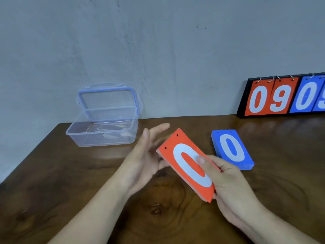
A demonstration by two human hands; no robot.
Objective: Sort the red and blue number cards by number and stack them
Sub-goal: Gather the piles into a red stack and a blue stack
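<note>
A stack of red number cards (182,152) with a white 0 on top is held above the table's middle. My right hand (228,187) grips its near end, thumb on the face of the top card. My left hand (146,155) stands with straight fingers against the stack's left edge. To the right, a stack of blue number cards (232,148), also showing a white 0, lies flat on the brown wooden table (70,182).
A clear plastic box (103,127) with its blue-rimmed lid up stands at the back left of the table. At the back right a black flip scoreboard (284,97) leans against the grey wall, showing red 0 9 and blue 0 9.
</note>
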